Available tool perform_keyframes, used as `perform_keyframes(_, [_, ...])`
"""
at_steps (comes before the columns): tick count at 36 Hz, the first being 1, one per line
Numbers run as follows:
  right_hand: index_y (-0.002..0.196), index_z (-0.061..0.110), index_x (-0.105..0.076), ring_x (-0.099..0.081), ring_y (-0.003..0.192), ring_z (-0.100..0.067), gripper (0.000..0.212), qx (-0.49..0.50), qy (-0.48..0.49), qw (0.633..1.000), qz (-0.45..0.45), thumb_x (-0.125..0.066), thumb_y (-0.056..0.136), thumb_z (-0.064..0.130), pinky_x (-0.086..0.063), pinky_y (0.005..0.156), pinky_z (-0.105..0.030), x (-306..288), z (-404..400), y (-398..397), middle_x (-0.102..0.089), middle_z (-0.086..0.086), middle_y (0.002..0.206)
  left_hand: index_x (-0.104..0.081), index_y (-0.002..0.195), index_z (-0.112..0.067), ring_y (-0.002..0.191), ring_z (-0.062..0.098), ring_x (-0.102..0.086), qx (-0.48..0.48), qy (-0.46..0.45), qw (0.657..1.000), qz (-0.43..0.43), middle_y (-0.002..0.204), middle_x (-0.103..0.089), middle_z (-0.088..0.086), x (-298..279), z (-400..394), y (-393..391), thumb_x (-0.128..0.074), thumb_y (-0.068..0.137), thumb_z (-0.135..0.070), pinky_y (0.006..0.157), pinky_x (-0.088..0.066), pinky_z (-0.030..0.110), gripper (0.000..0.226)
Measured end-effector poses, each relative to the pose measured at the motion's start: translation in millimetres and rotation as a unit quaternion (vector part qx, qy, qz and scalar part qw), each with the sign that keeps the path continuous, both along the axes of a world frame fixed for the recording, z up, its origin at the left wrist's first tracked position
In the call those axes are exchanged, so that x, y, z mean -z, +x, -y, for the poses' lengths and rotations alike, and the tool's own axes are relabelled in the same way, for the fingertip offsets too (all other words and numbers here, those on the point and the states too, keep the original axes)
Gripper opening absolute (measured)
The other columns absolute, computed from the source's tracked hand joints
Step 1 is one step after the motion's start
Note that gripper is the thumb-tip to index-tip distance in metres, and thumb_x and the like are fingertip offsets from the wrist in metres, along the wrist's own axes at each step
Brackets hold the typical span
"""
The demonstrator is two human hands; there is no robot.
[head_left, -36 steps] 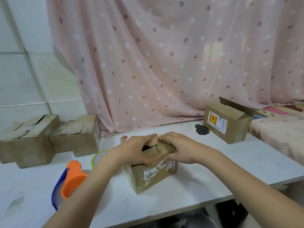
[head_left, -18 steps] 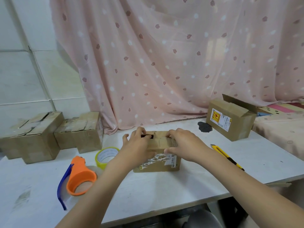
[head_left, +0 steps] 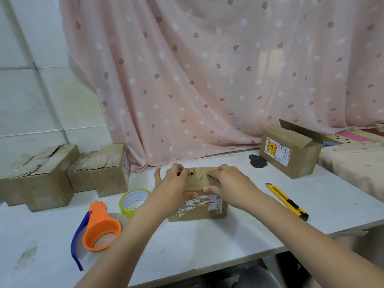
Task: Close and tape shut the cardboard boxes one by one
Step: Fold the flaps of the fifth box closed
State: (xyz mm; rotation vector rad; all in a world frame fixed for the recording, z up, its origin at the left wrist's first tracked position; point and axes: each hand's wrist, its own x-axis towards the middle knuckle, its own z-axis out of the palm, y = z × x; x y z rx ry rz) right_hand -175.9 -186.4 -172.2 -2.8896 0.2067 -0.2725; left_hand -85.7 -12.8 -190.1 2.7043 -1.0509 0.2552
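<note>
head view | small box (head_left: 197,206) sits in the middle of the white table (head_left: 207,246) | left hand (head_left: 172,183) lies flat, pressing its top flaps | right hand (head_left: 226,183) lies flat on top too | tape dispenser (head_left: 99,229) and yellow tape roll (head_left: 134,201) left of it | yellow knife (head_left: 287,201) to the right | open box (head_left: 291,150) far right

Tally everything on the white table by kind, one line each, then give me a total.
Cardboard boxes: 4, the box under both hands, the open-flapped box at right, two boxes at left
Tape dispensers: 1, orange and blue
Tape rolls: 1, yellowish
Utility knives: 1, yellow
Total: 7
</note>
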Motion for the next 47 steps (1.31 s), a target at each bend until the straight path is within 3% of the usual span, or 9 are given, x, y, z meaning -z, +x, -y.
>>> perform_keyframes(6, [0.143, 0.029, -0.049, -0.043, 0.122, -0.025, 0.056, 0.001, 0.020, 1.000, 0.007, -0.059, 0.094, 0.052, -0.045, 0.096, -0.038, -0.4, -2.2, -1.6, -0.051, -0.003, 0.128, -0.028, 0.139, -0.027, 0.107, 0.016, -0.046, 0.063, -0.069, 0.996, -0.014, 0.123, -0.047, -0.006, -1.5, 0.0, 3.7, -0.071, 0.085, -0.044, 0.114, -0.026, 0.039, 0.071])
perform_keyframes(11, [0.146, 0.029, -0.046, -0.040, 0.128, -0.025, 0.056, 0.001, 0.016, 1.000, 0.000, -0.056, 0.097, 0.052, -0.045, 0.099, -0.040, -0.2, -2.6, -2.5, -0.048, -0.003, 0.136, -0.007, 0.159, -0.030, 0.149, 0.014, -0.019, 0.053, 0.027, 0.998, -0.028, 0.163, -0.020, -0.004, -0.1, -1.6, 16.1, -0.054, 0.088, -0.068, 0.124, -0.006, 0.043, 0.093])
perform_keyframes(23, [0.140, 0.025, -0.054, -0.031, 0.130, -0.025, 0.050, -0.002, 0.012, 1.000, -0.016, -0.049, 0.099, 0.054, -0.039, 0.105, -0.036, 6.5, -2.5, -0.5, -0.043, -0.003, 0.139, -0.003, 0.159, -0.032, 0.154, 0.018, 0.003, 0.038, 0.097, 0.994, -0.014, 0.167, 0.002, -0.006, 14.0, 3.6, 15.9, -0.024, 0.072, -0.086, 0.124, -0.001, 0.048, 0.104])
perform_keyframes(26, [0.142, 0.026, -0.052, -0.031, 0.135, -0.026, 0.050, -0.011, -0.007, 1.000, -0.004, -0.047, 0.100, 0.053, -0.031, 0.113, -0.039, 11.0, -2.1, -1.1, -0.042, -0.001, 0.146, -0.002, 0.158, -0.031, 0.154, 0.019, 0.002, 0.037, 0.100, 0.994, -0.006, 0.167, 0.002, -0.005, 15.8, 4.6, 17.9, -0.012, 0.059, -0.098, 0.124, -0.002, 0.048, 0.121])
perform_keyframes(30, [0.146, 0.024, -0.044, -0.026, 0.144, -0.018, 0.052, -0.034, -0.020, 0.999, 0.037, -0.047, 0.101, 0.049, -0.008, 0.124, -0.043, 18.6, -2.9, -2.3, -0.040, 0.006, 0.151, -0.002, 0.158, -0.031, 0.154, 0.019, 0.002, 0.036, 0.094, 0.995, 0.005, 0.167, 0.002, -0.005, 18.7, 4.8, 18.8, -0.003, 0.053, -0.093, 0.124, -0.002, 0.047, 0.122])
perform_keyframes(34, [0.144, 0.017, -0.042, -0.021, 0.149, -0.019, 0.044, -0.074, -0.087, 0.993, 0.033, -0.041, 0.106, 0.038, 0.008, 0.122, -0.035, 17.3, -11.1, -2.4, -0.037, 0.000, 0.154, 0.000, 0.159, -0.032, 0.154, 0.017, 0.001, 0.029, 0.089, 0.995, 0.014, 0.167, 0.001, -0.006, 22.0, 5.3, 20.0, -0.001, 0.052, -0.099, 0.124, -0.002, 0.046, 0.126])
perform_keyframes(38, [0.155, 0.014, -0.028, -0.010, 0.153, -0.020, 0.050, -0.085, -0.124, 0.989, 0.002, -0.031, 0.109, 0.035, 0.012, 0.114, -0.023, 19.8, -25.5, -6.0, -0.024, -0.002, 0.163, 0.004, 0.157, -0.037, 0.154, 0.019, -0.001, 0.026, 0.081, 0.996, 0.034, 0.167, -0.001, -0.005, 27.0, 4.9, 22.1, 0.024, 0.038, -0.099, 0.124, -0.003, 0.049, 0.136])
perform_keyframes(44, [0.155, 0.027, -0.027, -0.008, 0.154, -0.017, 0.047, -0.060, -0.077, 0.995, -0.019, -0.029, 0.109, 0.036, -0.029, 0.115, -0.031, 18.4, -20.7, -14.5, -0.023, 0.004, 0.164, -0.004, 0.158, -0.035, 0.154, 0.017, 0.002, 0.034, 0.090, 0.995, 0.022, 0.167, 0.004, -0.007, 24.0, 5.5, 21.7, -0.007, 0.055, -0.100, 0.124, -0.001, 0.047, 0.121])
perform_keyframes(47, [0.152, 0.029, -0.032, -0.012, 0.153, -0.015, 0.044, -0.053, -0.085, 0.995, -0.014, -0.029, 0.109, 0.038, -0.033, 0.111, -0.030, 16.1, -16.7, -19.2, -0.029, 0.005, 0.161, -0.005, 0.158, -0.035, 0.153, 0.014, 0.005, 0.038, 0.089, 0.995, 0.028, 0.166, 0.009, -0.013, 25.7, 5.5, 23.3, -0.004, 0.058, -0.090, 0.124, 0.001, 0.049, 0.114])
